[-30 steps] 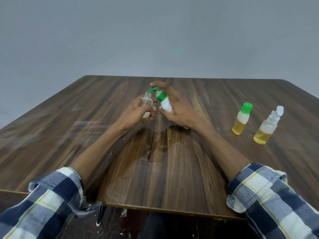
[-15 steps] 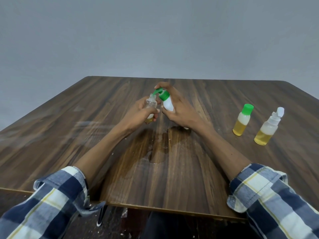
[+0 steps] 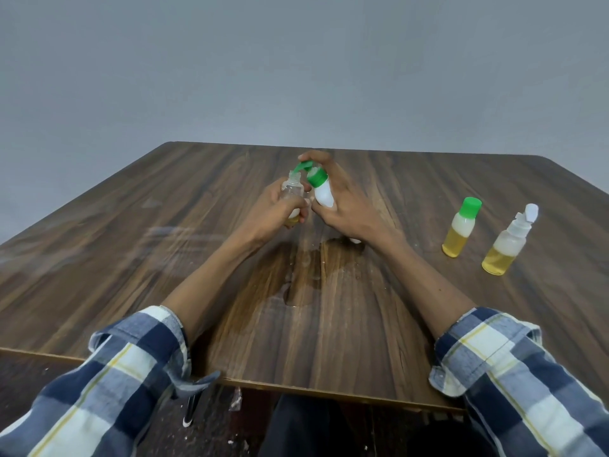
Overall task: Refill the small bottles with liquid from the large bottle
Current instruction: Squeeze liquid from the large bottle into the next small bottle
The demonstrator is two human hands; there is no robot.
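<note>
Both hands have drifted slightly toward the far edge of the surface point(image 3: 99, 258) since a second ago, and the two bottles they carry now sit a little closer together, mouth to spout. The left hand point(image 3: 273, 212) reaches in from the near left, forearm raised off the wood, its fingers curled round the lower body of a small clear bottle point(image 3: 292, 189) held nearly upright with its mouth uncovered; a trace of yellow liquid shows at the bottle's base under the fingers. The right hand point(image 3: 346, 206) comes in from the near right, wrist bent, gripping a white bottle point(image 3: 322, 194) with a green flip cap point(image 3: 311, 173). That bottle is tilted toward the left so its opened lid hangs just over the clear bottle's mouth, with one finger arched above the cap. Both are held above the middle of the surface. Below them a wet patch point(image 3: 303, 275) darkens the wood, spreading toward the near edge. Near the right edge stand two more bottles partly filled with yellow liquid, close beside each other: a green-capped bottle point(image 3: 461, 230) and a white-capped bottle point(image 3: 507, 244) whose cap is flipped open. Plaid sleeves point(image 3: 131, 364) are rolled back on both forearms.
</note>
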